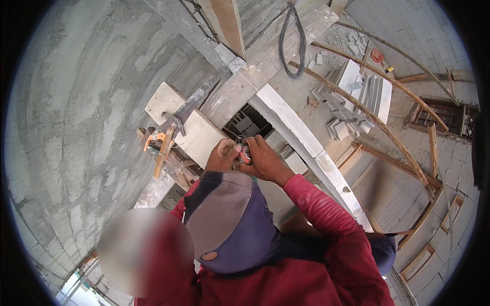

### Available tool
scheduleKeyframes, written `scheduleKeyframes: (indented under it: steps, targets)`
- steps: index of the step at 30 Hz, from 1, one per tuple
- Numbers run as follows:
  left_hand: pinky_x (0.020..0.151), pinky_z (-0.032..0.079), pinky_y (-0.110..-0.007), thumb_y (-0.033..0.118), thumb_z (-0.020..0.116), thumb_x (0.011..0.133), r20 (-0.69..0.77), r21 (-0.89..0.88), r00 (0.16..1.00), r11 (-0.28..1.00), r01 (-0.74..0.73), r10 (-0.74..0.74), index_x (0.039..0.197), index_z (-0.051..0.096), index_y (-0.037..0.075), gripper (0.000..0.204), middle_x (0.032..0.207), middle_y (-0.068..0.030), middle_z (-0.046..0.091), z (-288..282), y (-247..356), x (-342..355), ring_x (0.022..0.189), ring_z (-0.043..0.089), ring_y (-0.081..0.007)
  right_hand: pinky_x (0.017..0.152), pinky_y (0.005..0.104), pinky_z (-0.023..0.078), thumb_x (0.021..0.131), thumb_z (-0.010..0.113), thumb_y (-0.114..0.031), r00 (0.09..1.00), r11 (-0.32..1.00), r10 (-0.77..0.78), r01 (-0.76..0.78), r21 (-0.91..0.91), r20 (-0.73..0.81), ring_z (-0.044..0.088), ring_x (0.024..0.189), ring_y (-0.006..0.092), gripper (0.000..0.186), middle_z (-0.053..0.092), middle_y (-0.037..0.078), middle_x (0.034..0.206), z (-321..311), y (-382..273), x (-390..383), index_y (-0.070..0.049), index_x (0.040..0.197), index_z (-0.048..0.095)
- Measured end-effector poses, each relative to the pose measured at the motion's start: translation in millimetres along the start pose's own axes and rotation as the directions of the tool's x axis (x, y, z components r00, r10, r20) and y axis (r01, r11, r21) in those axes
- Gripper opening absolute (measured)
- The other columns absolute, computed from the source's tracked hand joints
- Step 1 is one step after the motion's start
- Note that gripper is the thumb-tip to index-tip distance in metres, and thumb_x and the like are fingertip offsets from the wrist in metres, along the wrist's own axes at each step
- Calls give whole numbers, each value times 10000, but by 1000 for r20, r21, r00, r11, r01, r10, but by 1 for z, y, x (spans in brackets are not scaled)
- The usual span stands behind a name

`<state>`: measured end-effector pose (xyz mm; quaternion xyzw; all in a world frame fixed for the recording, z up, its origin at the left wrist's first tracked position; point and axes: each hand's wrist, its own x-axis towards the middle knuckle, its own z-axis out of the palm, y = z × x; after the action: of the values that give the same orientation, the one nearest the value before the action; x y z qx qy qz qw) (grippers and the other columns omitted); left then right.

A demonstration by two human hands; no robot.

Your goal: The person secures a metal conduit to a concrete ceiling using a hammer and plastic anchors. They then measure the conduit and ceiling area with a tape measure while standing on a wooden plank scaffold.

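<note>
My hands meet in front of my raised knee. My right hand [266, 162] is closed round a small red and black tool [245, 154], whose exact kind is hidden by the fingers. My left hand [220, 155] is closed beside it, thumb and fingers pinched near a small thin metal loop [239, 138] at the tool's upper end. What the left fingers hold is too small to make out. Just beyond the left hand lies a pale flat board [200, 133]. A hammer [175, 122] rests by that board's left edge.
An orange-handled tool [154, 141] and a wood strip [164, 153] lie left of the boards. A wire coil [292, 43] hangs over the beam ahead. A white block ledge [301, 135] runs along the right, above a lower floor with stacked pale blocks [377, 97] and wooden poles [375, 112].
</note>
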<state>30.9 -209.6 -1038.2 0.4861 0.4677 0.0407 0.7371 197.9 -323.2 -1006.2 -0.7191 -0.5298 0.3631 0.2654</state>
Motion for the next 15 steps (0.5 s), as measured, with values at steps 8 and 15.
scheduleKeyframes:
  steps: [8, 15]
  targets:
    - [892, 519, -282, 158, 715, 998, 304, -145, 936, 980, -138, 177, 1113, 553, 63, 221, 1080, -16, 580, -2, 55, -7, 1034, 606, -92, 934, 444, 560, 835, 734, -313, 903, 869, -430, 413, -274, -5, 611, 1120, 382, 675, 533, 192, 1243, -78, -14, 5, -19, 1395, 498]
    - [1031, 538, -406, 123, 650, 1031, 171, -450, 913, 854, -262, 370, 1088, 576, 93, 99, 1021, -14, 606, -29, 118, 32, 1006, 652, -152, 893, 452, 572, 850, 706, -314, 986, 881, -118, 160, -444, 122, 657, 1020, 359, 614, 590, 139, 1136, -170, 26, -8, -162, 1421, 537]
